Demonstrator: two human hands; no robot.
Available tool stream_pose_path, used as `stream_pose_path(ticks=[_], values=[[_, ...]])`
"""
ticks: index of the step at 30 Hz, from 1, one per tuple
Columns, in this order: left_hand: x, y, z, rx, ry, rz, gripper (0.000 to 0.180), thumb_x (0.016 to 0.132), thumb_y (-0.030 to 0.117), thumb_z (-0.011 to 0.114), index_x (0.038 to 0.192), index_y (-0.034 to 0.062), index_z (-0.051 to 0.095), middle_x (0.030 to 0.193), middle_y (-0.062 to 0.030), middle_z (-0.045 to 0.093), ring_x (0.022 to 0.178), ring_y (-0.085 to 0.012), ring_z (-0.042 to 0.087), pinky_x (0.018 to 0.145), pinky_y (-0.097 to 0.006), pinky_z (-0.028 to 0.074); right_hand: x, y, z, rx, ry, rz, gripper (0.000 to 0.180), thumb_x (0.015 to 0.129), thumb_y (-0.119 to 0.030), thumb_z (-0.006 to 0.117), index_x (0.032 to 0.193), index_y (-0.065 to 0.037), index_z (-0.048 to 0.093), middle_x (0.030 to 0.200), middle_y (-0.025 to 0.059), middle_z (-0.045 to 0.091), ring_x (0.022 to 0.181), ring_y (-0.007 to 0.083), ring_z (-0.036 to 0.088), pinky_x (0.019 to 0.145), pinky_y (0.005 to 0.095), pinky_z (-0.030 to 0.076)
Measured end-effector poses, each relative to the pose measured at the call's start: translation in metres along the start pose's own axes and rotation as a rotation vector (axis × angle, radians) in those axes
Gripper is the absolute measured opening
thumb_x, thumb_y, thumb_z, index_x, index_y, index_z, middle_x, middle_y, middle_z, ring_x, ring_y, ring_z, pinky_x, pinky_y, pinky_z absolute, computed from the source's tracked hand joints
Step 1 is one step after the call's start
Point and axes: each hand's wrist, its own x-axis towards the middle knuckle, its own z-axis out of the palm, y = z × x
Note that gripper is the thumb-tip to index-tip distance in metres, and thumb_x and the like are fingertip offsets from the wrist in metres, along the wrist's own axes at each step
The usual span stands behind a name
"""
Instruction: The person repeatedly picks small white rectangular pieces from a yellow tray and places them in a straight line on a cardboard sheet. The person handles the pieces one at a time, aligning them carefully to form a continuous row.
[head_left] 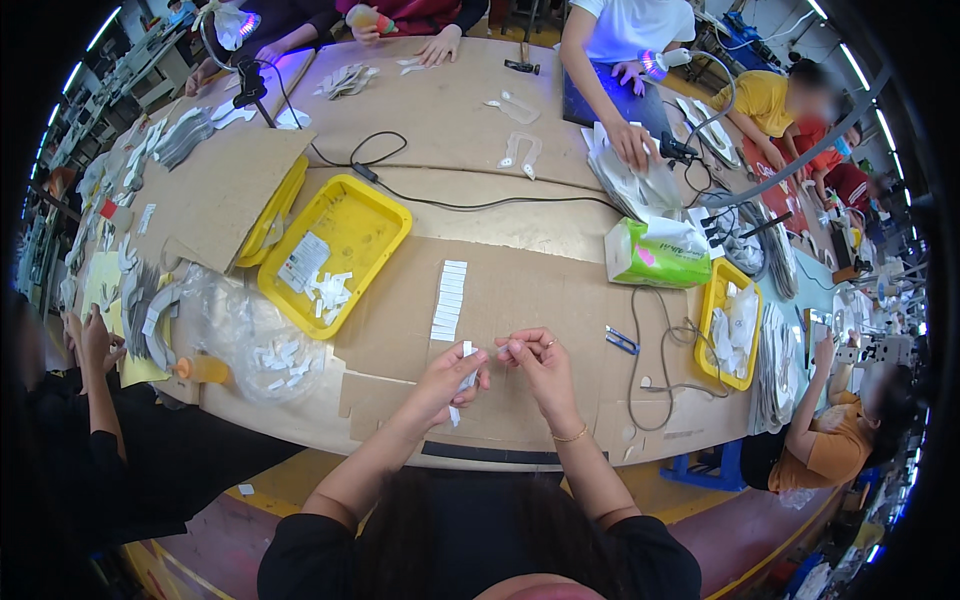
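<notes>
My left hand (447, 388) is closed around a narrow white strip (468, 365), whose lower end sticks out below the fingers. Just to its right, my right hand (541, 372) has its thumb and forefinger pinched together; whatever lies between them is too small to make out. Both hands hover over a flat sheet of brown cardboard (540, 290). Beyond them on that cardboard lies a neat column of small white labels (449, 300), set edge to edge.
Left stands a yellow tray (395, 235) holding white pieces, beside a clear plastic bag (225, 320). To the right are a green tissue pack (655, 253), blue thread snips (621, 341), a looping cable (634, 400) and another yellow tray (712, 300). Co-workers sit around the table.
</notes>
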Motion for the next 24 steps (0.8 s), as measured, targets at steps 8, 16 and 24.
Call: stream_pose_path(ticks=[8,16,24], values=[[0.0012,0.0019,0.0036,0.004,-0.022,0.012,0.020,0.098,0.024,0.052,0.110,0.0081,0.052,0.070,-0.0044,0.056,0.040,-0.0039,0.031,0.037,-0.019,0.023,0.0006,0.0021,-0.0080,-0.002,0.038,-0.024,0.016,0.091,-0.009,0.063,0.104,0.001,0.060,0.092,0.0065,0.065,0.079,0.0102,0.061,0.073,0.0239,0.051],[-0.0006,0.0012,-0.0009,-0.027,0.017,-0.038,0.018,0.098,0.025,0.051,0.105,0.0086,0.052,0.069,-0.0030,0.053,0.040,-0.0043,0.031,0.037,-0.020,0.023,0.0027,-0.0015,-0.0065,-0.004,0.008,0.036,0.016,0.090,-0.006,0.063,0.103,0.003,0.060,0.093,0.0085,0.066,0.083,0.0131,0.065,0.075,0.0242,0.052],[-0.0009,0.0027,-0.0001,-0.047,0.007,-0.023,0.013,0.098,0.026,0.052,0.098,0.0142,0.048,0.070,-0.0011,0.051,0.042,-0.0043,0.032,0.038,-0.019,0.023,0.0054,-0.0012,-0.0074,-0.027,-0.007,0.018,0.016,0.090,-0.003,0.061,0.104,0.005,0.059,0.098,0.0123,0.067,0.090,0.0158,0.066,0.081,0.0253,0.053]])
